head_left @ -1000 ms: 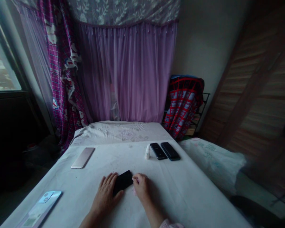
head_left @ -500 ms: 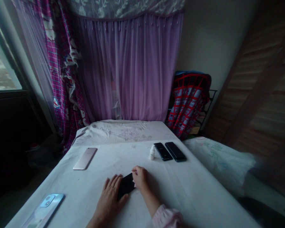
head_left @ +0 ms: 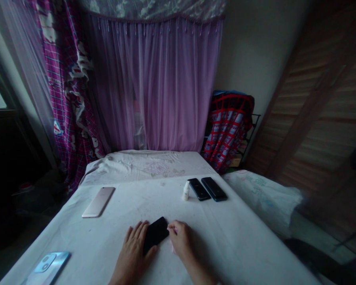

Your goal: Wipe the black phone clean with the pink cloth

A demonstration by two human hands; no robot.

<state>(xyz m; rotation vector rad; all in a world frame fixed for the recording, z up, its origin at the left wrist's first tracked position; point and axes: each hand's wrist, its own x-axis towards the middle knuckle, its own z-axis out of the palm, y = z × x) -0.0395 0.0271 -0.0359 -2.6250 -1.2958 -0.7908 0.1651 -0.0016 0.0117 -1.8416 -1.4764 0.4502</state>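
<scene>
A black phone (head_left: 156,234) lies screen up and tilted on the white-covered table. My left hand (head_left: 133,247) holds it at its left side, with the thumb along the near edge and the fingers past the far one. Beside the phone's right edge, my right hand (head_left: 181,239) is closed in a pinch. Bits of a small pink cloth (head_left: 173,248) show at its fingers and under the palm; most of it is hidden. A small white bottle (head_left: 186,191) stands upright farther back.
Two dark phones (head_left: 214,189) lie side by side right of the bottle. On the left are a rose-gold phone (head_left: 99,202) and, nearer, a light blue phone (head_left: 49,269). A plastic sack (head_left: 261,194) sits past the table's right edge.
My right hand has shifted slightly right and nearer, off the phone's corner, baring more of the screen. My left hand still holds the phone. The view has turned a little to the right.
</scene>
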